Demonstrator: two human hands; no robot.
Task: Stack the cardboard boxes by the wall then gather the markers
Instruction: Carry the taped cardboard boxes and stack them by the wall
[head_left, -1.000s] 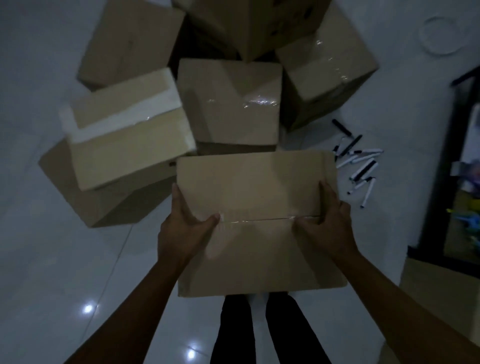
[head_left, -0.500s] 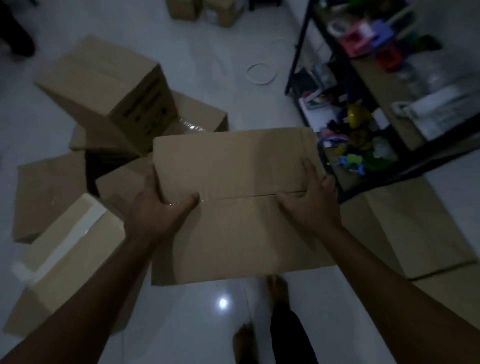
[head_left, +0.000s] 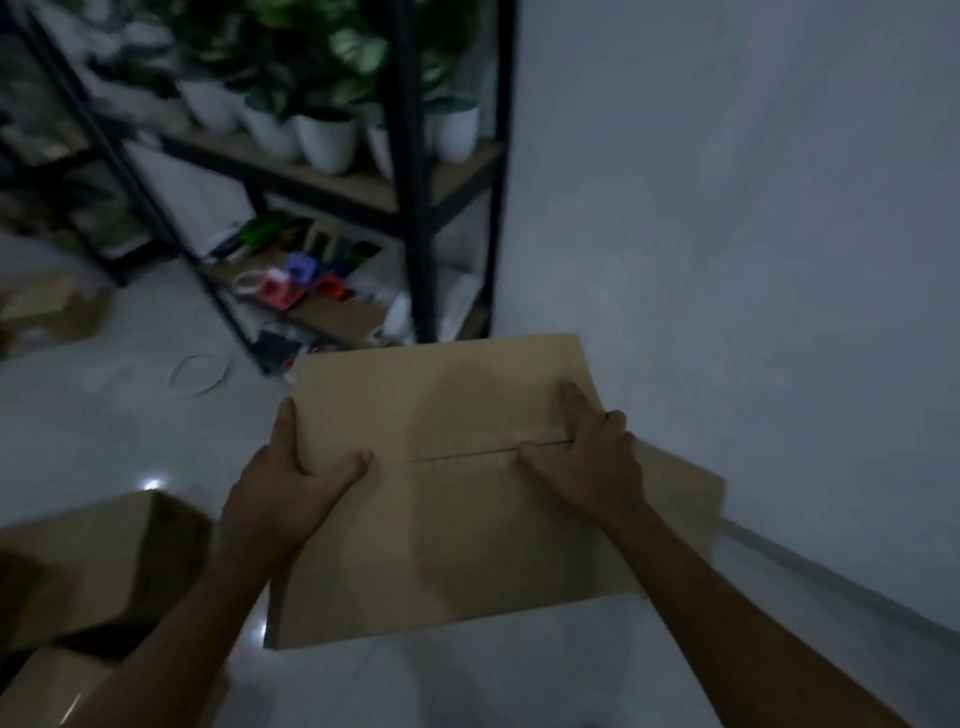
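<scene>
A plain brown cardboard box (head_left: 447, 499), flaps shut along a taped middle seam, is held up over the floor (head_left: 93, 426) right by the wall (head_left: 753, 234), gripped at its sides by the left hand (head_left: 291, 483) and right hand (head_left: 587, 457). One flat cardboard piece (head_left: 685, 488) is seen under it, two more boxes (head_left: 93, 561) lower left, and one black shelf (head_left: 415, 197) behind.

Dim room. Glossy pale tiled floor (head_left: 104, 426) with small light glints. Plain white wall (head_left: 753, 208) at 2 o'clock. Black metal shelving unit (head_left: 410, 171) at 11 o'clock, white plant pots (head_left: 327, 143) on shelf; blurred, probably toys, below.
</scene>
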